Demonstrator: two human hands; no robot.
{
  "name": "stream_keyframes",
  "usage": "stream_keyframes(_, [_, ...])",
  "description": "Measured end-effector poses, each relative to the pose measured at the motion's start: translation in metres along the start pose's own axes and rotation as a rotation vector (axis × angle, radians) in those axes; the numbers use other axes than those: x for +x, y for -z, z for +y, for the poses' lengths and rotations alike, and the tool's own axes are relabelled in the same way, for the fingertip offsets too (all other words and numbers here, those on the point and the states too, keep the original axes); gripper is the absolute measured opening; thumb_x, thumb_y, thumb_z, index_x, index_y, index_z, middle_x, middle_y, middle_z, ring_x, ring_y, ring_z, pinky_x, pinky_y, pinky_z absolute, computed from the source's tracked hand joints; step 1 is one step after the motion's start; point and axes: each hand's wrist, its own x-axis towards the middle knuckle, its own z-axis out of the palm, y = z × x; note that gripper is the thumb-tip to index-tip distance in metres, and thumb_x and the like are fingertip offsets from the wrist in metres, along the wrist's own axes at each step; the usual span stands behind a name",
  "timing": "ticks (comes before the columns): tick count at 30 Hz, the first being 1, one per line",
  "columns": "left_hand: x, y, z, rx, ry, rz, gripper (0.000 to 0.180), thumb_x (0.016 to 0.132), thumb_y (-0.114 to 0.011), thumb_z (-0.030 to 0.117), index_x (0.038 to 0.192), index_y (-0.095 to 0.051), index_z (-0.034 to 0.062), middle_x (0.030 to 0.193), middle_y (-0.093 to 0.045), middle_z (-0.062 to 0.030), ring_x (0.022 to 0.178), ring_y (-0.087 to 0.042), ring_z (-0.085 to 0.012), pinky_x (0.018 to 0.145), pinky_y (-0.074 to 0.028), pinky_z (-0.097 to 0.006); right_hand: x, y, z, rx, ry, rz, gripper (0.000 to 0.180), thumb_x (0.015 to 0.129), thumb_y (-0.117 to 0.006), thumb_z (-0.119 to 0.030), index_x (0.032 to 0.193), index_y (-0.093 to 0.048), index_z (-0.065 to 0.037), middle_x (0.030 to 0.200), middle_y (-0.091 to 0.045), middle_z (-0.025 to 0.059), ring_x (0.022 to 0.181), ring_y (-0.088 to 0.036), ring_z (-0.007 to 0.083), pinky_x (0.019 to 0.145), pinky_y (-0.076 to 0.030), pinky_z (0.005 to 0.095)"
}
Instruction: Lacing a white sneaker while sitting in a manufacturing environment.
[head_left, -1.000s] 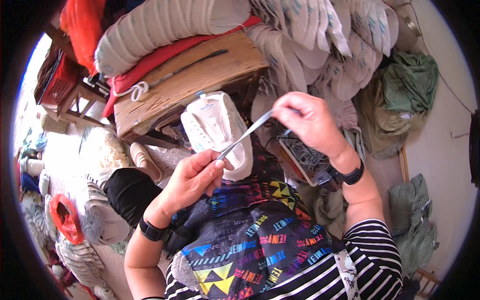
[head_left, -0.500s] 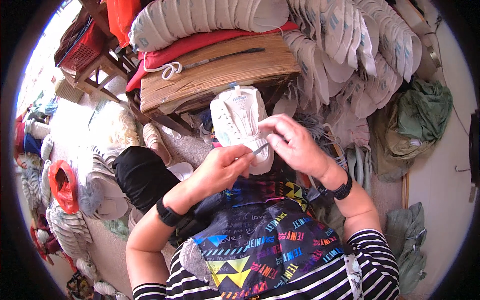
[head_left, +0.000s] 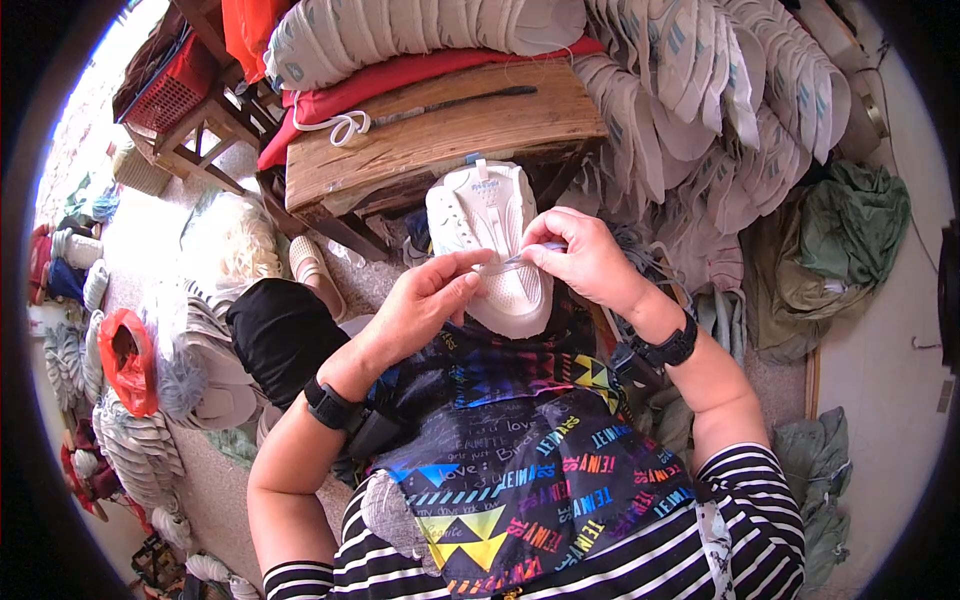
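A white sneaker (head_left: 463,215) lies in front of me, tongue end toward the bench and rounded toe toward my lap. My right hand (head_left: 585,262) is closed at its right side, thumb and forefinger pinching a thin greyish strip (head_left: 514,262) that lies across the shoe's middle; whether this is a lace or a small tool is unclear. On the shoe's left side, my left hand (head_left: 430,297) has its forefinger stretched to the strip's left end. Its thumb stands apart from that finger, over the toe part. A dark patterned apron (head_left: 540,470) covers my lap.
Beyond the shoe stands a wooden bench (head_left: 440,130) bearing a white cord (head_left: 347,127), a thin dark tool (head_left: 455,104) and a row of pale shoe parts (head_left: 400,40). More stacked parts (head_left: 690,110) rise at right, beside a green cloth bundle (head_left: 850,235). A red bag (head_left: 128,362) lies left.
My left hand has moved left and up the shoe, its thumb and forefinger parting. My right hand has closed into a pinch on the strip. The shoe has shifted slightly away from me.
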Motion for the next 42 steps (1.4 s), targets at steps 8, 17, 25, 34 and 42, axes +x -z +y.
stream_keyframes(8, [0.005,0.004,0.004,0.099,0.018,-0.025,0.035,0.104,-0.042,0.021,0.134,-0.052,0.0044,0.092,-0.057,0.0014,0.07,-0.05,-0.0043,0.064,-0.044,-0.019,0.001,-0.006,0.007,-0.09,-0.086,0.101,0.013,0.083,-0.07,-0.009,0.086,-0.06,-0.002,0.078,-0.055,0.0003,0.071,-0.053,0.0079,0.065,-0.046,0.0248])
stream_keyframes(17, [0.008,0.002,0.0,0.046,0.038,-0.008,0.034,0.105,-0.041,0.021,0.13,-0.054,0.003,0.089,-0.056,0.0018,0.07,-0.052,-0.0045,0.064,-0.045,-0.02,0.001,-0.02,0.004,-0.212,-0.081,0.189,0.014,0.085,-0.068,-0.012,0.085,-0.058,-0.002,0.077,-0.06,0.0068,0.072,-0.058,0.0117,0.065,-0.048,0.0297])
stream_keyframes(25, [0.009,0.004,-0.005,0.127,-0.054,0.0,0.032,0.103,-0.045,0.018,0.129,-0.056,0.0034,0.09,-0.056,0.0029,0.075,-0.054,-0.0044,0.067,-0.045,-0.019,-0.002,-0.025,0.012,-0.13,-0.056,0.236,0.017,0.082,-0.067,-0.018,0.085,-0.058,-0.004,0.079,-0.062,0.0126,0.07,-0.06,0.0244,0.063,-0.048,0.036])
stream_keyframes(34, [0.007,0.01,-0.007,0.12,-0.024,0.017,0.031,0.103,-0.044,0.017,0.129,-0.057,0.0052,0.092,-0.056,0.0029,0.077,-0.053,-0.0049,0.07,-0.045,-0.02,-0.001,-0.033,0.007,-0.138,-0.064,0.253,0.017,0.081,-0.068,-0.017,0.086,-0.059,-0.003,0.079,-0.063,0.0125,0.069,-0.06,0.0234,0.062,-0.047,0.0357])
stream_keyframes(42, [0.006,0.004,-0.013,0.096,-0.068,0.027,0.032,0.103,-0.045,0.017,0.131,-0.057,0.007,0.093,-0.056,0.0023,0.078,-0.053,-0.005,0.072,-0.045,-0.02,-0.002,-0.028,0.013,-0.108,-0.135,0.224,0.017,0.08,-0.069,-0.016,0.085,-0.059,-0.003,0.079,-0.064,0.0126,0.071,-0.062,0.0228,0.065,-0.049,0.0345])
